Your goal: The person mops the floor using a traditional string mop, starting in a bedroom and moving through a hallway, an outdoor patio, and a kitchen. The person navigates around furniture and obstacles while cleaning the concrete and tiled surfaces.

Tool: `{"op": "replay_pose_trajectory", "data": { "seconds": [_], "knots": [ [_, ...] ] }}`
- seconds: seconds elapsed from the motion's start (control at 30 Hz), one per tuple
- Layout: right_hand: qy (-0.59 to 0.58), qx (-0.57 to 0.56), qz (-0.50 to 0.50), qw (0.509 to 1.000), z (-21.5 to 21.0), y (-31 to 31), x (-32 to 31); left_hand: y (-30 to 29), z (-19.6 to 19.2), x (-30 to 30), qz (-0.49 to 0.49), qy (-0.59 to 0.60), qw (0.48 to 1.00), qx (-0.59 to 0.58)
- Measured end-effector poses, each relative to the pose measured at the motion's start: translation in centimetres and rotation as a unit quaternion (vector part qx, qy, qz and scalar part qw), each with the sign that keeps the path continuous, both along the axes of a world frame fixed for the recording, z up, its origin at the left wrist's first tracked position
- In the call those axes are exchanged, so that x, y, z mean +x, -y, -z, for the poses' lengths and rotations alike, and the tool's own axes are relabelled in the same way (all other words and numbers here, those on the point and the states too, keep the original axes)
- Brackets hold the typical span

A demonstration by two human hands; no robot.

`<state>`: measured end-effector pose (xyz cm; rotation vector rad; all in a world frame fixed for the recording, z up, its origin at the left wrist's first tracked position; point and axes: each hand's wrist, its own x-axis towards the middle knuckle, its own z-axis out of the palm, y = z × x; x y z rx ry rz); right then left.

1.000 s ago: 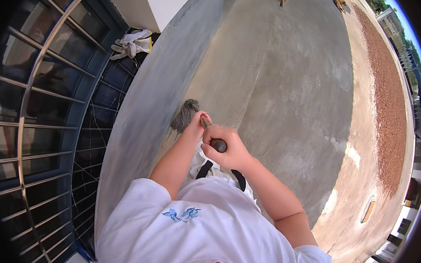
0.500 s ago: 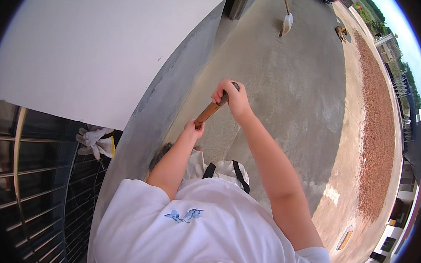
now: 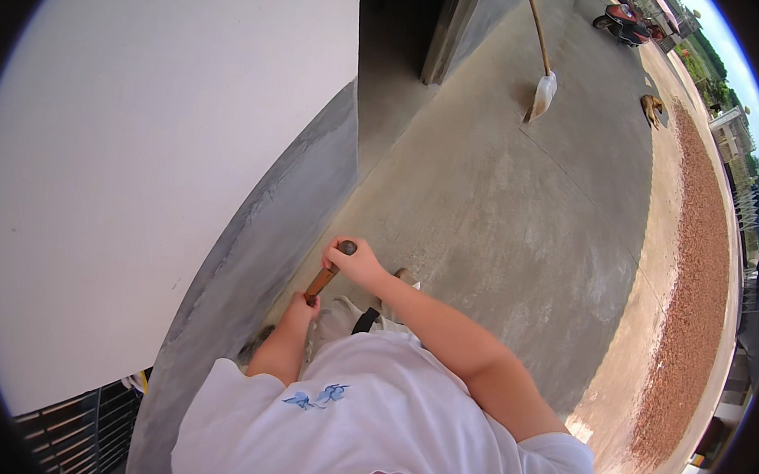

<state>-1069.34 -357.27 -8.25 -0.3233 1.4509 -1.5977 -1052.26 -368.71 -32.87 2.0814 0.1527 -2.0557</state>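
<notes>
Both hands have dropped lower and nearer the body since the earlier frame. Right hand [image 3: 359,266] wraps the dark top end of a brown wooden handle [image 3: 321,281]; left hand [image 3: 298,312] clasps its lower part. Handle slants beside the grey wall base [image 3: 257,256], above the concrete floor [image 3: 503,210]. No packages or signs visible.

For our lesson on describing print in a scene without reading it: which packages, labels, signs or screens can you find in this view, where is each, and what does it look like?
No packages, signs or screens are in view.
Blue printed emblem: chest of the person's white shirt, small and flower-like.
Wooden handle: brown with a dark end knob, held in left hand and right hand; no label shows.
</notes>
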Motion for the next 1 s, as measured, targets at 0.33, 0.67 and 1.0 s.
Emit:
{"op": "replay_pose_trajectory", "data": {
  "seconds": [0.33, 0.67, 1.0],
  "knots": [
    [0.02, 0.023, -0.024, 0.999, 0.5, -3.8, -23.5, -4.3, -4.1, -21.7, -0.063, 0.136, 0.985, 0.086],
    [-0.092, 0.048, 0.097, 0.99, -8.0, -5.9, -56.8, -7.2, -4.3, -61.0, 0.106, -0.139, 0.976, 0.129],
    [-0.402, -0.005, -0.033, 0.915, -23.7, 0.4, -74.1, -0.5, -19.3, -86.9, 0.132, -0.41, 0.902, -0.005]
  ]
}}
